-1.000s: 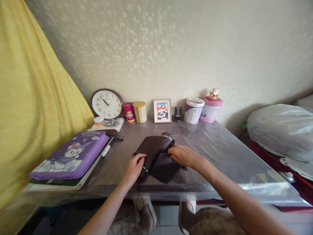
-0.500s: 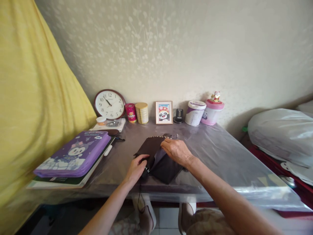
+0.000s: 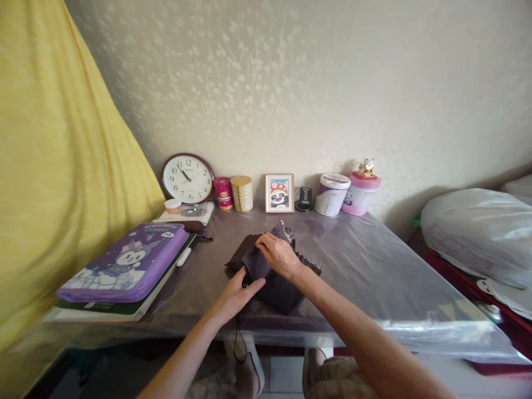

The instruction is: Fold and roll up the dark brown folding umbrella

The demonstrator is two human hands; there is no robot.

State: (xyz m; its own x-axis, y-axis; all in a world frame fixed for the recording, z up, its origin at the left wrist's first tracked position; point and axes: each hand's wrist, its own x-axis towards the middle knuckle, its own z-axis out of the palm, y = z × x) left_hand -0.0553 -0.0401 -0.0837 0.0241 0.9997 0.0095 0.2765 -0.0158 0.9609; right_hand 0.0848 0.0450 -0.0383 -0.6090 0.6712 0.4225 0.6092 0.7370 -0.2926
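Note:
A dark brown folding umbrella (image 3: 279,292) lies on the plastic-covered table (image 3: 366,266) near its front edge. My left hand (image 3: 238,291) clasps the umbrella's handle end between thumb and fingers. My right hand (image 3: 277,255) is closed on a fold of the umbrella's cloth and holds it over the bundle toward the left. A studded edge of the cloth (image 3: 286,230) sticks up behind that hand. A thin black cord (image 3: 235,339) hangs from the handle below the table edge.
A purple cartoon case (image 3: 124,260) lies on books at the left. Along the wall stand a clock (image 3: 188,178), two cans (image 3: 233,193), a framed picture (image 3: 279,193) and two tubs (image 3: 344,194). A yellow curtain (image 3: 50,166) hangs left; a plastic-wrapped bundle (image 3: 474,221) sits right.
My right hand has moved left and away across the umbrella, drawing a fold of cloth with it. My left hand stayed at the handle end and spread its fingers a little.

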